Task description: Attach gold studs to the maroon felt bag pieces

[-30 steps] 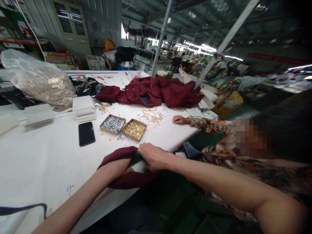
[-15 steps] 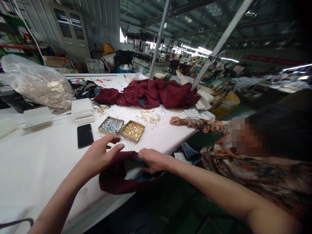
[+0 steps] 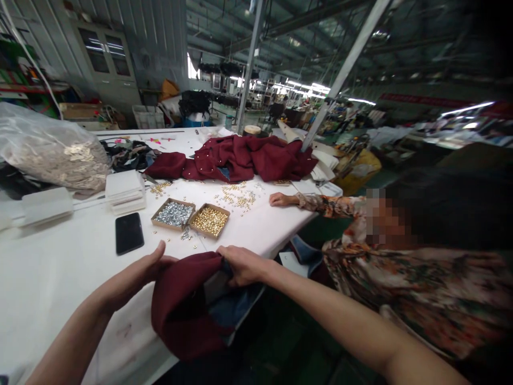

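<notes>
My right hand (image 3: pixel 244 266) grips the edge of a maroon garment (image 3: pixel 184 275) with a blue denim-like inner side. The garment hangs in a loop over the table's front edge. My left hand (image 3: pixel 146 270) is against the garment's left side, thumb raised and apart from the fingers, whose tips are hidden behind the cloth. Just beyond my hands stand a small cardboard box of silver metal pieces (image 3: pixel 173 214) and another of gold metal pieces (image 3: pixel 210 221). A black phone (image 3: pixel 129 233) lies left of them.
A pile of maroon garments (image 3: pixel 240 158) lies farther back, with loose gold pieces (image 3: pixel 240 198) before it. White stacked pads (image 3: pixel 125 190) and a clear plastic bag (image 3: pixel 56 152) stand left. At the right, another person's hand (image 3: pixel 282 199) rests on the table.
My left hand has moved down and left, from above the garment to its side. The garment's left part is raised and opened wider. My right hand keeps its grip; the view has shifted slightly.
</notes>
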